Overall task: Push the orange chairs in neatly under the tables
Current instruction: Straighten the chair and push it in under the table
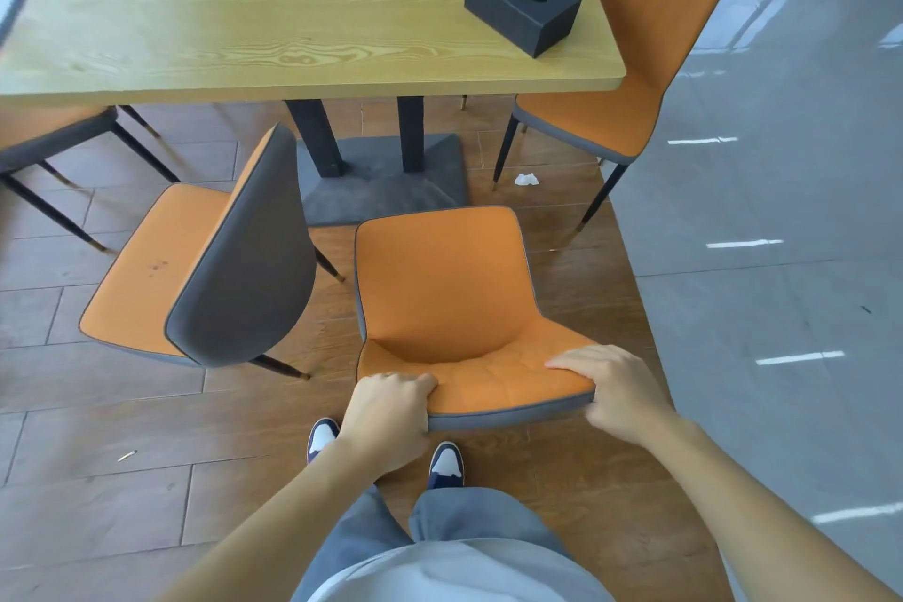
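a: in front of the wooden table [293, 5], which chair are the hands on?

b: the near orange chair [444, 279], the one standing on the brown plank floor [97, 406] just short of the table's edge. its seat points at the table's dark base plate [381, 181] and none of the seat is under the tabletop.

a: how are the hands set?

b: the left hand [386, 420] is curled tight over the left end of the backrest's top edge, fingers wrapped onto the orange face. the right hand [615, 391] clasps the right end, fingers [571, 359] lying flat across the orange padding, thumb side down the grey rim. both are closed on the backrest.

a: the other chairs?

b: a second orange chair [195, 269] stands just left of it, turned sideways, its grey back towards the held chair, well out from the table. a third chair [630, 64] sits at the table's right side, seat partly under the top. a fourth chair [53, 132] shows at the far left, mostly beneath the tabletop.

a: any writing or labels to read?

b: i can't make out any. the black tissue box [523, 5] near the table's right corner is plain with an oval slot. a crumpled white scrap [526, 180] lies on the floor by the third chair's leg, and blue-and-white shoes [445, 464] stand behind the held chair.
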